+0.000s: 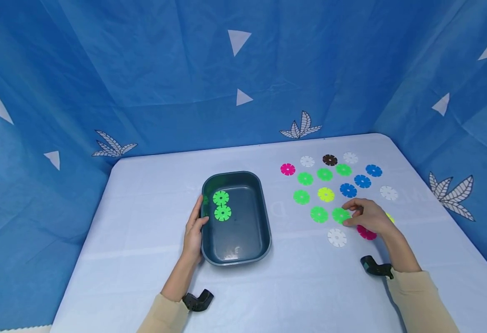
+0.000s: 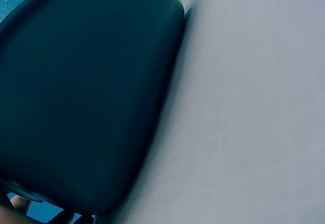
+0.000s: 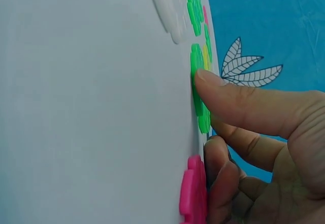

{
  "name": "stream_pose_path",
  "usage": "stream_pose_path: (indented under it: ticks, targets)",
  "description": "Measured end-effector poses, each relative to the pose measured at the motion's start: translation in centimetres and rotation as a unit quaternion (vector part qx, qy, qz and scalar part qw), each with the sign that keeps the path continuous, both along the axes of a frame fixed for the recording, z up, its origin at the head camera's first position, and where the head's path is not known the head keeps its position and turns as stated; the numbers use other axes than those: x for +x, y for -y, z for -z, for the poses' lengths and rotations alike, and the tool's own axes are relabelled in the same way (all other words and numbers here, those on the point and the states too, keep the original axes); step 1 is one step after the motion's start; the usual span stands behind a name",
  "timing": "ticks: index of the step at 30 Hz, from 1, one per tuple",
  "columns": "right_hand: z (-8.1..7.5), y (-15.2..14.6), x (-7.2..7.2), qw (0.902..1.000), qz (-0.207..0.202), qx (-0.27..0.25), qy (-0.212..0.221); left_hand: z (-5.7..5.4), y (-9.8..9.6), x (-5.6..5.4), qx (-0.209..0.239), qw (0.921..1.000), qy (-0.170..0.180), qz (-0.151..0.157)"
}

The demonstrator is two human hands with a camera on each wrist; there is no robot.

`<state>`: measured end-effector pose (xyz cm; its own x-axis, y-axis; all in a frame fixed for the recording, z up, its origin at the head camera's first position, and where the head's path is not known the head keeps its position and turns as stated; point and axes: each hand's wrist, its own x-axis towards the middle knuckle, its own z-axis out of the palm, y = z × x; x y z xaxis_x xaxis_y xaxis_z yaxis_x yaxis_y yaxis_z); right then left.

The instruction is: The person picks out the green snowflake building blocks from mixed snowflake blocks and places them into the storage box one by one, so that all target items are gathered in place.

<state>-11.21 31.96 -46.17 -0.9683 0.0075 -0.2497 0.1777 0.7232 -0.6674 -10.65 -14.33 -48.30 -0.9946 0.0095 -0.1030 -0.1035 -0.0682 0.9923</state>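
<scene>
My left hand (image 1: 193,233) grips the left wall of a dark teal plastic tray (image 1: 265,217), thumb over the rim and fingers along the outside. Inside the tray, on its left side, lie two green notched interlocking discs (image 1: 222,213). Over on the right, my right hand (image 1: 368,216) pinches a green notched disc (image 1: 340,215) lying on the table, with the thumb at its near edge. The right wrist view shows the thumb on this green disc (image 3: 196,84), while the other fingers are partly hidden behind. A pink disc (image 3: 193,193) lies close beside the curled fingers.
Several more discs lie flat around the right hand: green (image 1: 319,214), blue (image 1: 348,190), yellow (image 1: 325,194), white (image 1: 336,237), brown (image 1: 329,160) and pink (image 1: 287,169). A white cloth (image 1: 143,208) covers the table. Blue patterned curtains (image 1: 176,83) surround it at the back and sides.
</scene>
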Motion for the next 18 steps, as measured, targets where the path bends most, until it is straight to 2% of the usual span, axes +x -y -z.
stream_pose_path:
  ticks: [11, 18]
  targets:
    - [-0.16, 0.08, -0.13, 0.9999, 0.001, 0.006, -0.015, -0.04, -0.13, 0.04, 0.004, 1.0, 0.0, -0.004]
    - [-0.7, -0.46, -0.22, 0.9998, -0.015, 0.002, -0.014, -0.07, -0.14, 0.07, 0.004, 1.0, 0.001, -0.008]
